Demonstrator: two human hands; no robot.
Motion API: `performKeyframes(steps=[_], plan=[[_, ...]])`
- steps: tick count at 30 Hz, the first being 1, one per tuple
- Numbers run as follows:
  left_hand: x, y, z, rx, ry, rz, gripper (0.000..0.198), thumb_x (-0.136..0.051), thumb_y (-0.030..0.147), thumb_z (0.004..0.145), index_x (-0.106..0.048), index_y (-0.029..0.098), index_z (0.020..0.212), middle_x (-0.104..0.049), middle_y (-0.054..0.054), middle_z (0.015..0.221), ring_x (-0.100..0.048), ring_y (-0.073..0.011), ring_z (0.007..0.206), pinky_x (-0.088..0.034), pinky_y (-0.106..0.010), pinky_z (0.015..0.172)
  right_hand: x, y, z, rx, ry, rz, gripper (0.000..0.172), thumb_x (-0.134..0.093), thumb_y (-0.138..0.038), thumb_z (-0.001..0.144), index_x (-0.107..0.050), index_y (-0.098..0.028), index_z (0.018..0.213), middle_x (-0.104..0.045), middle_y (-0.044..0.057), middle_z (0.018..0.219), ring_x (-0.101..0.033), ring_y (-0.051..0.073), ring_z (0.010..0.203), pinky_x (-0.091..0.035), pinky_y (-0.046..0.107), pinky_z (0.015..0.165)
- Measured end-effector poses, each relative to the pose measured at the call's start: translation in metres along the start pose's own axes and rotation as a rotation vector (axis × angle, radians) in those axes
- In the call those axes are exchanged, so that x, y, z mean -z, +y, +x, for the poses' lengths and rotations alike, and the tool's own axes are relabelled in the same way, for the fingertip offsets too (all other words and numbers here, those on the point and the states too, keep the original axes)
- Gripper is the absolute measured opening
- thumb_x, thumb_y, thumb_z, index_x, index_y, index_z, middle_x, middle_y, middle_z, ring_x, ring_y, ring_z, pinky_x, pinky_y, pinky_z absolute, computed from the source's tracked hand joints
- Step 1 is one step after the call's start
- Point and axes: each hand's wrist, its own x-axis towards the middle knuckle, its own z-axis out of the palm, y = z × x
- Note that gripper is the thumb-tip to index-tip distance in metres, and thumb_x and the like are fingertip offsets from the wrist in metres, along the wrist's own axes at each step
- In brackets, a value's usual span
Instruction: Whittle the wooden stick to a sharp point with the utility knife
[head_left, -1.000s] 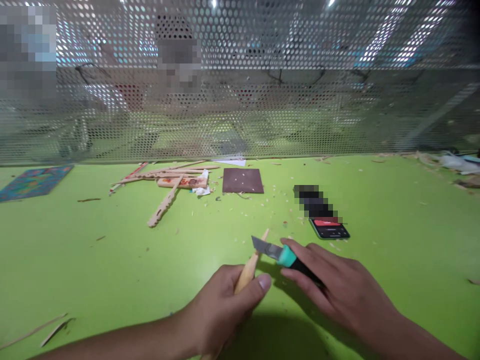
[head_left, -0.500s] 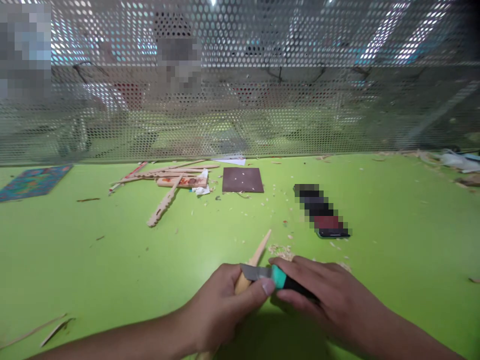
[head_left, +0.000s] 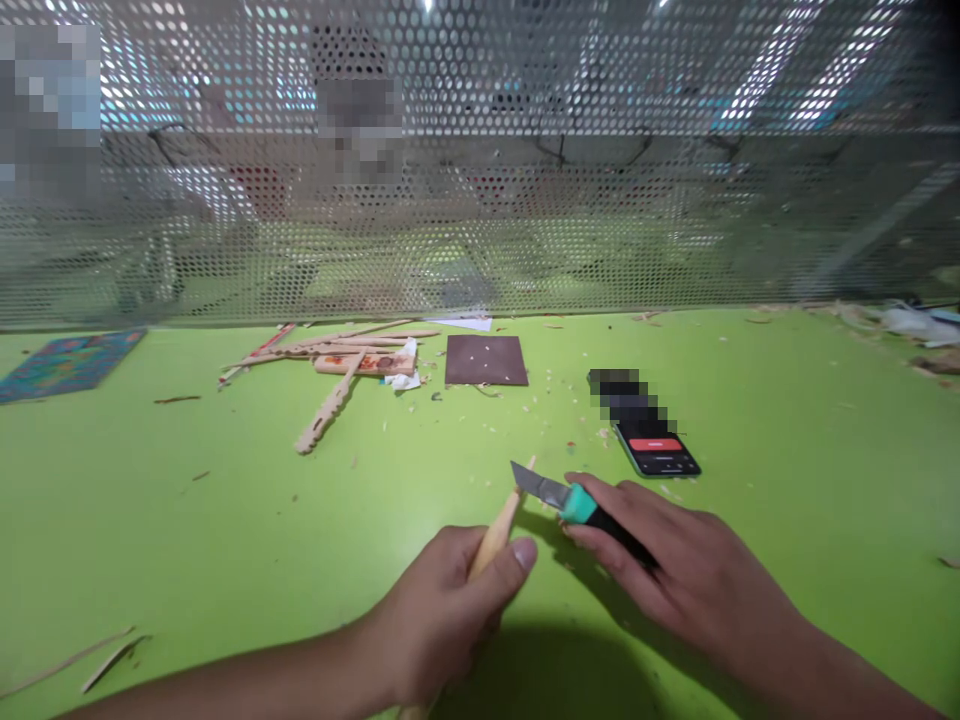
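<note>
A pale wooden stick (head_left: 495, 540), tapering to a point, is wrapped in my left hand (head_left: 454, 600). Its narrow end points up and away from me, while the lower end shows below my fist. My right hand (head_left: 675, 570) grips a utility knife (head_left: 581, 505) with a black and teal handle. The knife's bare blade lies across the stick close to its tip; whether it touches the wood or sits just above, I cannot tell. My left thumb rests along the stick, well below the blade.
Carved wooden sticks (head_left: 330, 405) lie in a pile at the back left. Beyond my hands are a brown square of sandpaper-like sheet (head_left: 487, 360) and a phone (head_left: 660, 455). Shavings dot the green table (head_left: 262, 540). A perforated metal screen (head_left: 480, 230) rises along the far edge.
My right hand has moved the knife away from me, from beside my left thumb up to the stick's tip. My left hand has stayed nearly still.
</note>
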Motion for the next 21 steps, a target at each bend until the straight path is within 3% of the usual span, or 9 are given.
performKeyframes(steps=[6, 10, 16, 21], plan=[[0.002, 0.005, 0.000, -0.038, -0.039, 0.010, 0.051, -0.059, 0.068, 0.095, -0.051, 0.020, 0.079, -0.035, 0.008, 0.057, -0.028, -0.0075, 0.047, -0.020, -0.022, 0.043, 0.000, -0.004, -0.002, -0.044, -0.160, 0.159, 0.039, -0.036, -0.043, 0.113, -0.062, -0.017, 0.129, -0.078, 0.007, 0.095, -0.076, 0.018, 0.072, -0.059, 0.028, 0.059], [0.001, 0.014, -0.002, -0.146, -0.061, 0.066, 0.042, -0.068, 0.055, 0.094, -0.063, 0.015, 0.084, -0.046, 0.004, 0.071, -0.039, -0.0102, 0.065, -0.030, -0.021, 0.059, 0.003, -0.013, 0.001, -0.032, -0.307, 0.313, 0.043, -0.031, -0.048, 0.113, -0.067, -0.023, 0.114, -0.080, 0.005, 0.101, -0.078, 0.018, 0.080, -0.061, 0.026, 0.061], [-0.001, 0.010, 0.000, -0.175, -0.011, 0.027, 0.035, -0.070, 0.049, 0.094, -0.071, 0.014, 0.094, -0.062, -0.002, 0.087, -0.051, -0.0163, 0.081, -0.041, -0.026, 0.077, -0.002, -0.018, -0.002, 0.019, -0.186, 0.130, 0.049, -0.027, -0.047, 0.113, -0.066, -0.017, 0.121, -0.081, 0.009, 0.100, -0.079, 0.021, 0.076, -0.063, 0.032, 0.059], [-0.003, 0.002, 0.002, -0.129, 0.074, 0.082, 0.044, -0.064, 0.058, 0.095, -0.062, 0.015, 0.086, -0.042, 0.004, 0.071, -0.034, -0.0118, 0.066, -0.028, -0.024, 0.059, -0.009, -0.017, -0.003, 0.050, -0.076, -0.007, 0.046, -0.034, -0.046, 0.113, -0.063, -0.013, 0.127, -0.078, 0.008, 0.090, -0.075, 0.019, 0.064, -0.057, 0.031, 0.051]])
